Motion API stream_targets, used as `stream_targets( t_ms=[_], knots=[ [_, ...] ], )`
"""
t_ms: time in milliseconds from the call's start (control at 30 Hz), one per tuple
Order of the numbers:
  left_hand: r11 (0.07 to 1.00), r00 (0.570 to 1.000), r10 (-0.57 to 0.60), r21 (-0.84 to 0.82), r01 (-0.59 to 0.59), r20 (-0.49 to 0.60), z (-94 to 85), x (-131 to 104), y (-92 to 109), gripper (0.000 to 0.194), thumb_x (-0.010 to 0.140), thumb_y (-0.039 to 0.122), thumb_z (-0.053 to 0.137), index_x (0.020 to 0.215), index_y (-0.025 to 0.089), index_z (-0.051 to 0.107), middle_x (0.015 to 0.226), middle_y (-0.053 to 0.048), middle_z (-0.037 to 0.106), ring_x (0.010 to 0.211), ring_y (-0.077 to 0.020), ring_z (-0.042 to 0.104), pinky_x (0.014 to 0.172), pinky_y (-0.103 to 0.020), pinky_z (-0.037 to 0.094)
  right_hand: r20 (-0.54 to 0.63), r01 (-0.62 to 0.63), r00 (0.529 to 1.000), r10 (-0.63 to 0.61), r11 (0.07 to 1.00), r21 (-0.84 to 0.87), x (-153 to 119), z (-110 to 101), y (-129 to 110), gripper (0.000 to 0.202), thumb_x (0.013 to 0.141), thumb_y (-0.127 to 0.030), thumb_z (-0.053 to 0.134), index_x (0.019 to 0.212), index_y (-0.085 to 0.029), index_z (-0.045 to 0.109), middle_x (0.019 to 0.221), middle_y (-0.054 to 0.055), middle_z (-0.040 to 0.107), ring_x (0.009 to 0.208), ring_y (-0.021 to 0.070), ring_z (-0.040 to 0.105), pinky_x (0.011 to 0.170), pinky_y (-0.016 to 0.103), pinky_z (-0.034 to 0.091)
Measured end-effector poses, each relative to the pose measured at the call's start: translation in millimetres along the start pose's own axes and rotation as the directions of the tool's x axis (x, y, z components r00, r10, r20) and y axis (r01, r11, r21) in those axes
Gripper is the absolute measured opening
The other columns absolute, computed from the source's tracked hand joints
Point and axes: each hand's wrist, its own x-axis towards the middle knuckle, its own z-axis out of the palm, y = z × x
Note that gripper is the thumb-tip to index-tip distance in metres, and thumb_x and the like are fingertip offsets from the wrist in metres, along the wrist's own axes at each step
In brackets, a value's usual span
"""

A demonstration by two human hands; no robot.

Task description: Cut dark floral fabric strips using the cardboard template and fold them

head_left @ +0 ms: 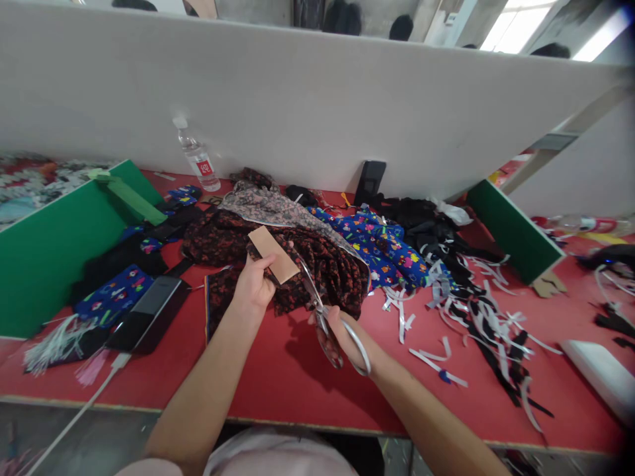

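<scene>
Between the fingers of my left hand [255, 281] is a flat tan cardboard strip [278, 254], held over dark floral cloth [218, 241]; some of that cloth seems gathered under it. My right hand [340, 334] grips metal scissors [322, 317] by their handle loops, blades pointing up and left toward the cardboard and the cloth edge. How far the blades are apart is hard to make out. Behind both hands the floral cloth lies bunched, with its paler side [282, 203] folded up along the back.
Blue patterned cloth [391, 248] and white and black scraps [486, 324] lie to the right. A power bank [149, 311] with a cable sits at left. A water bottle [198, 158] and a black phone [370, 182] stand by the grey partition [297, 99]. Green boards [54, 258] flank the red table [297, 390].
</scene>
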Motion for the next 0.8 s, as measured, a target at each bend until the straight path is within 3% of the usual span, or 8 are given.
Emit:
stream_targets(
  t_ms=[400, 800],
  knots=[
    [0.998, 0.998, 0.055, 0.041, -0.056, 0.016, -0.4, -2.1, -7.2, 0.066, 0.069, -0.009, 0.05, 0.121, 0.031, 0.051, 0.101, -0.001, 0.07, 0.09, -0.018, 0.068, 0.091, -0.037, 0.05, -0.007, -0.04, 0.999, 0.04, 0.999, -0.02, -3.8, -5.2, -0.9, 0.064, 0.075, -0.077, 0.031, 0.089, -0.018, 0.05, 0.055, -0.008, 0.039, 0.033, 0.0042, 0.031, 0.028, 0.017, 0.029],
    [0.998, 0.998, -0.003, 0.057, -0.001, 0.065, -3.1, 0.2, -6.1, 0.066, 0.072, -0.006, 0.05, 0.128, 0.03, 0.045, 0.106, -0.004, 0.069, 0.093, -0.0223, 0.067, 0.092, -0.044, 0.049, 0.014, -0.057, 0.998, 0.058, 0.997, -0.056, -4.6, -7.8, -0.4, 0.07, 0.073, -0.081, 0.027, 0.091, -0.017, 0.051, 0.055, -0.007, 0.04, 0.034, 0.0054, 0.033, 0.03, 0.019, 0.03]
  ],
)
